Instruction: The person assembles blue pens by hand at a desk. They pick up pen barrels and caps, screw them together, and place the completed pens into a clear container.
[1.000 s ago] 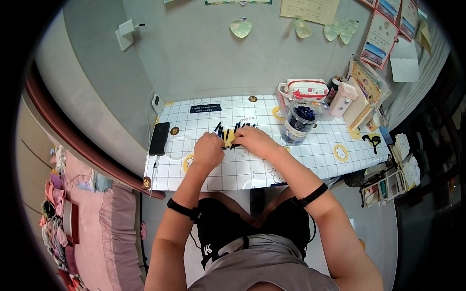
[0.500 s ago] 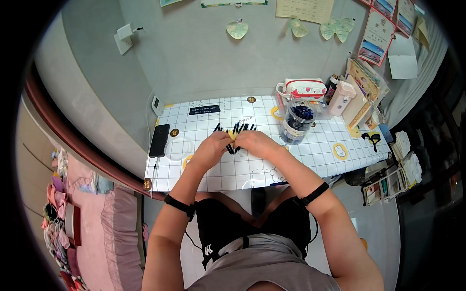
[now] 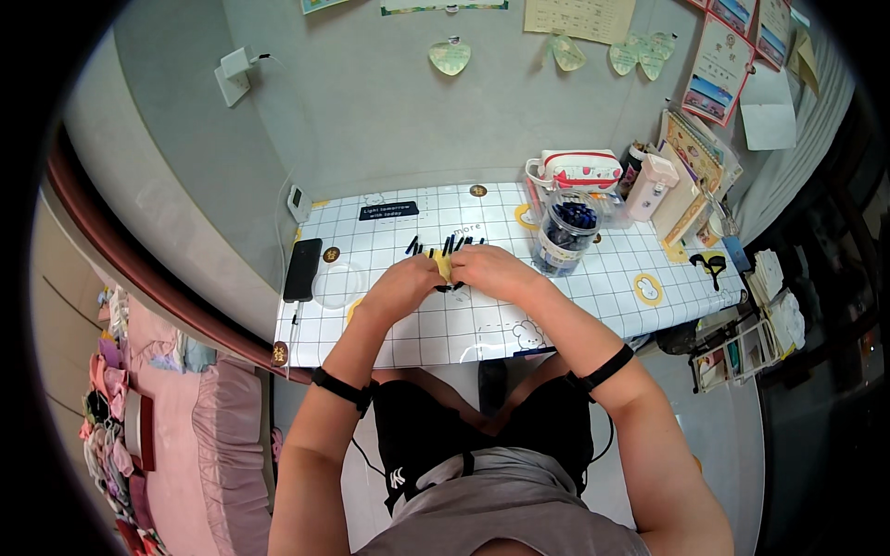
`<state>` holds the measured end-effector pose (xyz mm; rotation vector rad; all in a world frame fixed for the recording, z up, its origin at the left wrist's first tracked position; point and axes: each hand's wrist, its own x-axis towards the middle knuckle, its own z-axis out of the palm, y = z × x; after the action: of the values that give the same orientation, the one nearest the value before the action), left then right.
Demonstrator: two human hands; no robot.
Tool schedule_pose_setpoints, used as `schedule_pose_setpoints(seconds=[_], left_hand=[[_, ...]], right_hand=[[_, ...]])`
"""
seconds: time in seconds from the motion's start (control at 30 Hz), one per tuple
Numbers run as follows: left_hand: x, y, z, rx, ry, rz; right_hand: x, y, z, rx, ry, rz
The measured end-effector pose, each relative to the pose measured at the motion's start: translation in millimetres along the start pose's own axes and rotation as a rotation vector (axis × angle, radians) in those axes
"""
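My left hand (image 3: 405,284) and my right hand (image 3: 489,273) meet over the middle of the white gridded table (image 3: 417,343). The fingers of both are bent inward and closed, with their tips close together. What they pinch is too small to name. A yellow patch (image 3: 444,269) shows between them; whether it is a loose piece or part of the table print I cannot tell. Several short dark sticks (image 3: 460,245), like ink cartridges, lie just beyond my fingers, and more show below the fingertips. Right of my right hand stands a clear jar (image 3: 563,250) holding many similar dark blue sticks.
A clear round lid (image 3: 341,284) and a black phone (image 3: 303,270) with a cable lie at the left. Behind the jar are a white and red pencil case (image 3: 581,170), a pale pink box (image 3: 653,185) and upright notebooks (image 3: 691,176). Black-framed glasses (image 3: 712,267) lie at the right edge.
My hands stay together at the same spot, with the fingers shifted slightly. Less of the dark sticks below the fingertips shows now, and more of the yellow patch shows between them.
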<state>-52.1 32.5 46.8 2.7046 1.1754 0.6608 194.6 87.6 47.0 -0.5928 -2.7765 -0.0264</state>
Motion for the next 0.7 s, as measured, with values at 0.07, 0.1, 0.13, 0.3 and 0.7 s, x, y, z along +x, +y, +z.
schedule_pose_setpoints(seconds=[0.07, 0.1, 0.13, 0.3, 0.7], left_hand=[[3.7, -1.5, 0.0, -0.01, -0.065, -0.053], [5.2, -2.1, 0.7, -0.015, -0.097, -0.08], [6.6, -2.7, 1.5, -0.024, -0.11, -0.097], [9.8, -3.3, 5.6, 0.01, -0.178, -0.16], [-16.8, 2.5, 16.3, -0.274, 0.131, -0.29]], right_hand=[[0.8, 2.2, 0.3, -0.023, -0.026, -0.011], [1.3, 3.0, 0.8, -0.02, -0.036, -0.008], [1.9, 4.0, 1.6, -0.016, -0.045, -0.006], [6.6, 2.2, 7.1, -0.05, -0.075, 0.0], [-11.1, -17.6, 8.6, 0.342, 0.334, 0.205]])
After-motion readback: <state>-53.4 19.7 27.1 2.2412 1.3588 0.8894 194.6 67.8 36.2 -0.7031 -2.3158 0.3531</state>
